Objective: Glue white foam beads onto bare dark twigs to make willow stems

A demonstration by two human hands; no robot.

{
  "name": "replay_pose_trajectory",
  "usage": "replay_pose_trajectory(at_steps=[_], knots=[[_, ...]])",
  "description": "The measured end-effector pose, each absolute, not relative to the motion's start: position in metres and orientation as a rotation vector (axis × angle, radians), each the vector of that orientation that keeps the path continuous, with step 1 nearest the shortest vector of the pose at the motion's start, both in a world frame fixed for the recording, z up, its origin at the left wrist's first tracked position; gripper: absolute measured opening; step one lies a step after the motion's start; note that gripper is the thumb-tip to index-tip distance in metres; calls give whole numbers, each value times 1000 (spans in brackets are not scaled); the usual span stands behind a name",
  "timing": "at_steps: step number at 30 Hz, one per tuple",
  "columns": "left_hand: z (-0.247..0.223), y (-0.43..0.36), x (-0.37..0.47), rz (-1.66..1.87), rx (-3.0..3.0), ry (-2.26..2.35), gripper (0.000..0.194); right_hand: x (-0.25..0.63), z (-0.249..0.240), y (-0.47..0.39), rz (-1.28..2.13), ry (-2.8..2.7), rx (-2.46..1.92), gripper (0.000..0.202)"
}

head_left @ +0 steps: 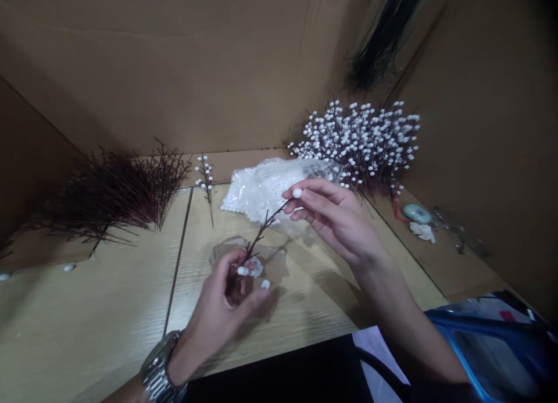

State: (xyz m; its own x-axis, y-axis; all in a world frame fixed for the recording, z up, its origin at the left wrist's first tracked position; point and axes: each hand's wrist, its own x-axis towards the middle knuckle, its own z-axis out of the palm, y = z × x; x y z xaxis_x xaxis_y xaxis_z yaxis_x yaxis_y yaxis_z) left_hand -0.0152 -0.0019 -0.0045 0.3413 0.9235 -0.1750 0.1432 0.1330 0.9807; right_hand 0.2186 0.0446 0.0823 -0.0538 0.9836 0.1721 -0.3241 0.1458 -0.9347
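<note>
A dark brown branched stem point(263, 228) slants up from my left hand point(226, 298), whose fingers are wrapped round its lower part. White balls show near my left fingers and thumb. The fingertips of my right hand point(331, 214) pinch a white ball point(297, 193) at the stem's upper tip. Below the stem lies a piece of cardboard point(276, 263) with a small clear lump point(255, 267) on it. Behind my hands is a clear plastic bag point(265, 188) of white balls.
Bare brown stems point(117, 188) are heaped at the left. One stem with white balls point(206, 179) lies by the bag. A large bunch of white-berried stems point(361, 138) fills the back right. Cardboard walls point(174, 71) surround the table point(131, 286). A blue object point(453, 333) is at right.
</note>
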Motion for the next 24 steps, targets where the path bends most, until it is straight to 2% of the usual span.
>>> replay_pose_trajectory(at_steps=[2,4,12,17,24], knots=[[1,1,-13,826,1482,1164,29,212,84,43,1305,-1125,-803,8],[5,3,-10,864,1547,1191,18,207,84,42,1307,-1164,-808,8],[6,4,-13,930,1310,1145,16,211,48,25,857,-1147,-990,10],[5,5,-14,867,1374,1158,18,197,15,6,1040,-1272,-1138,9],[5,6,-10,847,1444,1155,24,178,3,-2,1222,-1342,-1106,10]])
